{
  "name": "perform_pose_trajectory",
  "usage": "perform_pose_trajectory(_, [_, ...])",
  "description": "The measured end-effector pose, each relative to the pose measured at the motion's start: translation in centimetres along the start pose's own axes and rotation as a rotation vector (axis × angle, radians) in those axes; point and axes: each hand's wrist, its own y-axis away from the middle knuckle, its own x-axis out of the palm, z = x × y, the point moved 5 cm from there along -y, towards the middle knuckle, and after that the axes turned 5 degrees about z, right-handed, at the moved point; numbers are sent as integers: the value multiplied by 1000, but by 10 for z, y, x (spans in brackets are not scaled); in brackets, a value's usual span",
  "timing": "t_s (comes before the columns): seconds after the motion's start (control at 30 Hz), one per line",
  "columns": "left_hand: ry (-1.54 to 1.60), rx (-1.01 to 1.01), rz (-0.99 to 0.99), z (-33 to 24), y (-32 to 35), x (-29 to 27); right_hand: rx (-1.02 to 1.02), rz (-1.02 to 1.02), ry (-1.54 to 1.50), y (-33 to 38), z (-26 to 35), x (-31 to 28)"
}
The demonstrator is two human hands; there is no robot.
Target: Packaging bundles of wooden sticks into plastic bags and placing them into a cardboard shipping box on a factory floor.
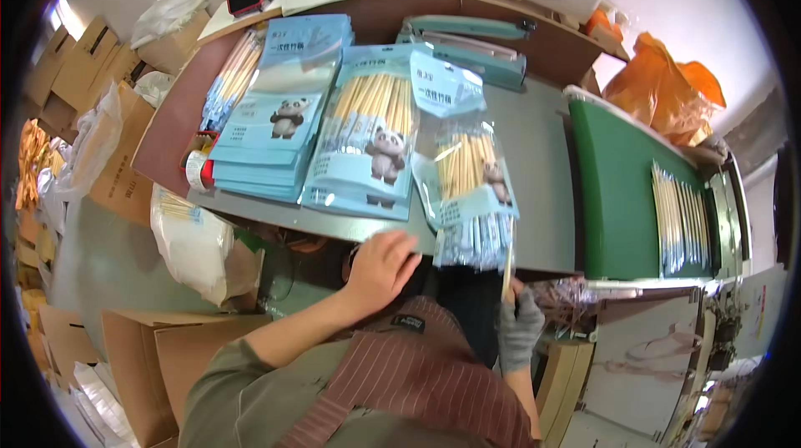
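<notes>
A: What are the hands doing?
B: The gloved right hand (519, 327) is pinching chopsticks (507, 260), feeding them up into the half-filled pouch (467, 168); the bare left hand (382, 269) is resting loosely curled, empty, at the table edge (334, 221).
A: Beyond?
B: Flat pouch stacks (275, 114) are waiting.

A full bag (471, 189) lay just past my right hand (519, 327). Stacked bags (275, 127) sat farther off, beyond my left hand (382, 269).

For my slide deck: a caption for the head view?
Gloved right hand feeds chopsticks into a blue panda bag; left hand rests at the table edge.
</notes>
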Motion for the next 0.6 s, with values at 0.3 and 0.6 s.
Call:
perform_pose_trajectory(0.3, [-87,11,169,-8,-79,40,-137,19,346,-133,15,29])
perform_pose_trajectory(0.6, [-1,246,116,-17,16,-11,-143,193,269,21,-17,20])
